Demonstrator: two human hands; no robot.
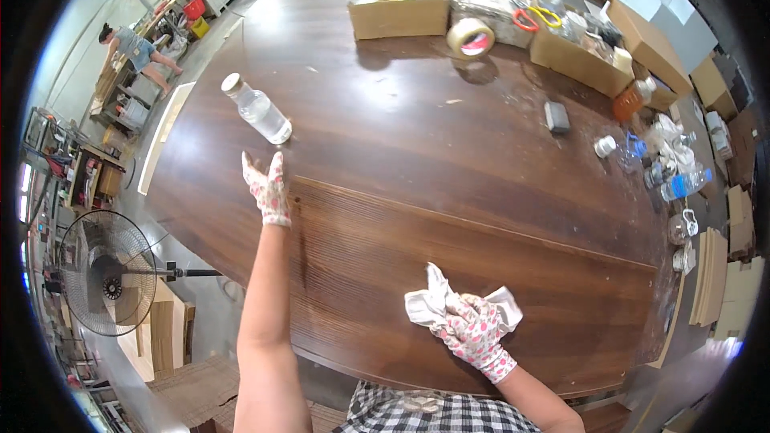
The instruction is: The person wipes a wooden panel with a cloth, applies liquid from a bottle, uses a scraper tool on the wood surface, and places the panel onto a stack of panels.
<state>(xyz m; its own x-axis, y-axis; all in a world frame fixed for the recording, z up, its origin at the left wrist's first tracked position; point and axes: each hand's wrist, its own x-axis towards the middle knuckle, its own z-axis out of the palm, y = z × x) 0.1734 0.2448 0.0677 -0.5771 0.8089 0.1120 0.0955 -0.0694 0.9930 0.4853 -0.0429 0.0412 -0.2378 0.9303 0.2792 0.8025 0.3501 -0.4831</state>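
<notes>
My left hand (pixel 269 192), in a white glove with pink spots, reaches forward with thumb and fingers apart and nothing between them. Just beyond its fingertips a clear glass bottle (pixel 263 115) with a pale cap and clear liquid stands on the dark brown wooden table (pixel 385 112). My right hand (pixel 479 338), gloved alike, is closed over a crumpled white cloth (pixel 429 305). Cloth and hand rest on a brown wood-grain panel (pixel 361 273), which lies along the table's near side.
At the back stand an open cardboard box (pixel 401 18), a tape roll (pixel 471 38), scissors (pixel 536 18) and a second box (pixel 581 60). A grey block (pixel 557 117) lies farther right, near several plastic bottles (pixel 686 184). A fan (pixel 108 273) stands left; a person (pixel 136 56) works beyond.
</notes>
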